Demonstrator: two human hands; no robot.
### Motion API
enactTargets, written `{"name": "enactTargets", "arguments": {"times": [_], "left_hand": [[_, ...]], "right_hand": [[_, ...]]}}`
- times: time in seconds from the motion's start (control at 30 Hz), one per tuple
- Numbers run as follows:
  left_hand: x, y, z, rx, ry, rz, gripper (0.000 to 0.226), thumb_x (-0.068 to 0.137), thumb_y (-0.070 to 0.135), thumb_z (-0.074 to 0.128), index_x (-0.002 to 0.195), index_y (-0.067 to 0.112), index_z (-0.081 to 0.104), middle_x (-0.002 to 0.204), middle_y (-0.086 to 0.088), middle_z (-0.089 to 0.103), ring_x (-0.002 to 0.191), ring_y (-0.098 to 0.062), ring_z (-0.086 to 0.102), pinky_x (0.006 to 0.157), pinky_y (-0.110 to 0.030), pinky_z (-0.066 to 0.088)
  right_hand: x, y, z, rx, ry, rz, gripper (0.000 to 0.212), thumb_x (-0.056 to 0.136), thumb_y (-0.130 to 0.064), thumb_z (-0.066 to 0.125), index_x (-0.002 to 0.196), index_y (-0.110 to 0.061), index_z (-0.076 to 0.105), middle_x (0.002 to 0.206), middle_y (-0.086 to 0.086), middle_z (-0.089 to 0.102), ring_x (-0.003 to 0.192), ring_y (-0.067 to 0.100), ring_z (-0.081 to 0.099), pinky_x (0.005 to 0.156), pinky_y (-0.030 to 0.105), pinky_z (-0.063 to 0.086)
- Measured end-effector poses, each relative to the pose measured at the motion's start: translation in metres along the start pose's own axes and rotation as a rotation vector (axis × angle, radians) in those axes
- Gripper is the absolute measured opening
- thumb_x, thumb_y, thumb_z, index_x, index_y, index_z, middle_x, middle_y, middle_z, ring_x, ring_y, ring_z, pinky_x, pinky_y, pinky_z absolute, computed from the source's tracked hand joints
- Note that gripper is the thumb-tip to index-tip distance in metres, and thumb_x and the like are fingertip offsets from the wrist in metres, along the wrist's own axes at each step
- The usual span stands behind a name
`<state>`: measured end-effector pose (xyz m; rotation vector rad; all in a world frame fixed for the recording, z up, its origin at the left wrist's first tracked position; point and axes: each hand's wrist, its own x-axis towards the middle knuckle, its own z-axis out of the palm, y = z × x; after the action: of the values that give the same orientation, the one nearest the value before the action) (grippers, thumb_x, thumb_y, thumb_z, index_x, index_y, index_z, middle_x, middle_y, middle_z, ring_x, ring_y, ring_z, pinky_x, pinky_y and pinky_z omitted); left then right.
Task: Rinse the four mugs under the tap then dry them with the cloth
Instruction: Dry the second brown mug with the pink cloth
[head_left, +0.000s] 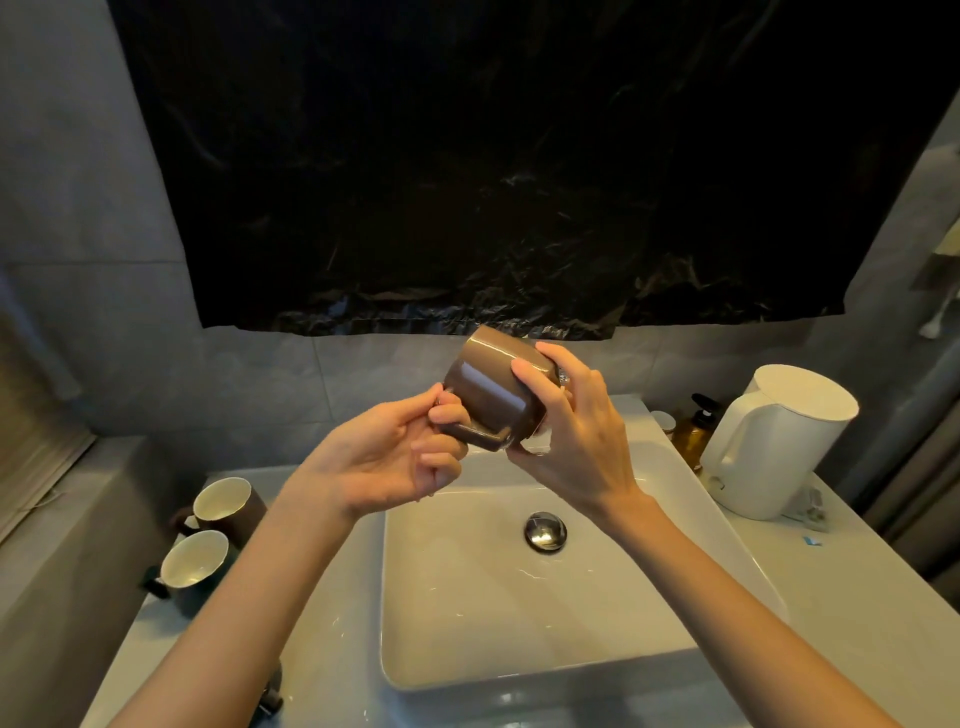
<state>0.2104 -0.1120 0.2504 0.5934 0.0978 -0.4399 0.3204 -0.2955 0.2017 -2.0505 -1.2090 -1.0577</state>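
A brown mug (485, 387) is held tilted above the back of the white basin (467, 597), its base towards me and its mouth turned away to the right. My left hand (400, 457) pinches its handle. My right hand (566, 426) wraps the rim end, and the tap is mostly hidden behind it. Two more mugs stand upright on the counter at the left: a brown one (228, 506) and a dark green one (192, 569), both cream inside. No cloth is visible.
A white electric kettle (774, 441) stands on the counter at the right, with an amber pump bottle (693, 428) behind it. The basin has a chrome drain plug (545, 530). A black plastic sheet (519, 156) covers the wall above.
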Motion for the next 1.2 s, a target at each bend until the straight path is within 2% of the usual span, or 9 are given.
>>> {"name": "enactTargets", "arguments": {"times": [0.17, 0.27, 0.4, 0.53, 0.73, 0.8, 0.9, 1.03, 1.2], "left_hand": [[0.009, -0.011, 0.006, 0.021, 0.223, 0.130, 0.032, 0.097, 0.029, 0.040, 0.070, 0.014, 0.050, 0.064, 0.004, 0.034, 0.051, -0.006, 0.022, 0.047, -0.017, 0.026], [0.020, -0.018, -0.004, 0.487, 0.476, 0.387, 0.035, 0.103, 0.030, 0.032, 0.073, 0.017, 0.044, 0.063, 0.005, 0.034, 0.048, -0.006, 0.023, 0.051, -0.020, 0.024], [0.026, -0.025, -0.032, 1.174, 0.759, 0.658, 0.031, 0.102, 0.026, 0.036, 0.077, 0.010, 0.043, 0.071, 0.001, 0.041, 0.063, -0.010, 0.033, 0.064, -0.030, 0.030], [0.028, -0.030, -0.052, 1.507, 0.765, 0.834, 0.024, 0.100, 0.020, 0.043, 0.081, 0.007, 0.051, 0.070, 0.002, 0.049, 0.065, -0.014, 0.041, 0.059, -0.031, 0.033], [0.032, -0.040, -0.050, 1.767, 0.775, 0.978, 0.019, 0.099, 0.024, 0.045, 0.082, 0.017, 0.051, 0.077, 0.008, 0.051, 0.075, -0.014, 0.046, 0.062, -0.030, 0.041], [0.031, -0.040, -0.048, 1.796, 0.784, 1.010, 0.016, 0.098, 0.024, 0.045, 0.083, 0.020, 0.050, 0.080, 0.009, 0.051, 0.074, -0.012, 0.047, 0.061, -0.024, 0.040], [0.030, -0.039, -0.048, 1.831, 0.765, 1.053, 0.017, 0.097, 0.028, 0.041, 0.086, 0.022, 0.051, 0.083, 0.011, 0.050, 0.074, -0.010, 0.045, 0.059, -0.015, 0.036], [0.031, -0.039, -0.054, 1.853, 0.733, 1.059, 0.016, 0.097, 0.028, 0.041, 0.087, 0.021, 0.051, 0.082, 0.010, 0.050, 0.076, -0.011, 0.044, 0.059, -0.025, 0.040], [0.031, -0.034, -0.053, 1.770, 0.677, 1.019, 0.021, 0.096, 0.030, 0.039, 0.085, 0.019, 0.051, 0.080, 0.010, 0.051, 0.079, -0.012, 0.049, 0.063, -0.031, 0.045]], "right_hand": [[0.000, 0.004, 0.004, 0.065, -0.123, 0.077, 0.086, 0.066, -0.023, 0.084, 0.133, -0.027, 0.031, 0.142, 0.007, 0.030, 0.120, 0.021, 0.039, 0.086, 0.025, 0.047], [-0.002, 0.003, 0.004, 0.317, -0.188, 0.324, 0.060, 0.074, -0.012, 0.067, 0.119, -0.026, 0.030, 0.135, -0.004, 0.027, 0.111, 0.008, 0.036, 0.084, 0.021, 0.046], [0.012, 0.007, -0.013, 0.629, -0.310, 0.669, 0.031, 0.092, -0.001, 0.045, 0.112, -0.018, 0.029, 0.118, 0.003, 0.032, 0.103, 0.016, 0.044, 0.070, 0.016, 0.048], [0.038, -0.001, -0.023, 0.650, -0.293, 0.443, 0.035, 0.083, 0.004, 0.055, 0.110, -0.012, 0.038, 0.107, 0.008, 0.045, 0.088, 0.017, 0.051, 0.063, 0.018, 0.044], [0.029, -0.004, 0.005, -0.049, -0.380, -0.208, 0.041, 0.061, -0.007, 0.085, 0.097, -0.005, 0.066, 0.105, 0.008, 0.065, 0.099, 0.024, 0.061, 0.075, 0.032, 0.056], [0.023, -0.005, 0.016, -0.144, -0.421, -0.234, 0.047, 0.059, -0.013, 0.087, 0.101, -0.003, 0.068, 0.103, 0.010, 0.067, 0.099, 0.027, 0.064, 0.084, 0.035, 0.056], [0.024, -0.014, 0.029, -0.239, -0.409, -0.251, 0.033, 0.066, -0.012, 0.078, 0.098, -0.005, 0.071, 0.096, 0.009, 0.071, 0.092, 0.026, 0.066, 0.091, 0.034, 0.049], [0.033, -0.025, 0.023, 0.025, -0.561, 0.061, 0.014, 0.088, -0.005, 0.056, 0.096, -0.003, 0.067, 0.093, 0.013, 0.067, 0.091, 0.030, 0.060, 0.080, 0.036, 0.044], [0.041, -0.042, 0.021, 0.488, -0.253, 0.530, 0.029, 0.089, -0.006, 0.059, 0.063, -0.019, 0.060, 0.056, -0.013, 0.052, 0.060, 0.000, 0.047, 0.053, 0.014, 0.032]]}}
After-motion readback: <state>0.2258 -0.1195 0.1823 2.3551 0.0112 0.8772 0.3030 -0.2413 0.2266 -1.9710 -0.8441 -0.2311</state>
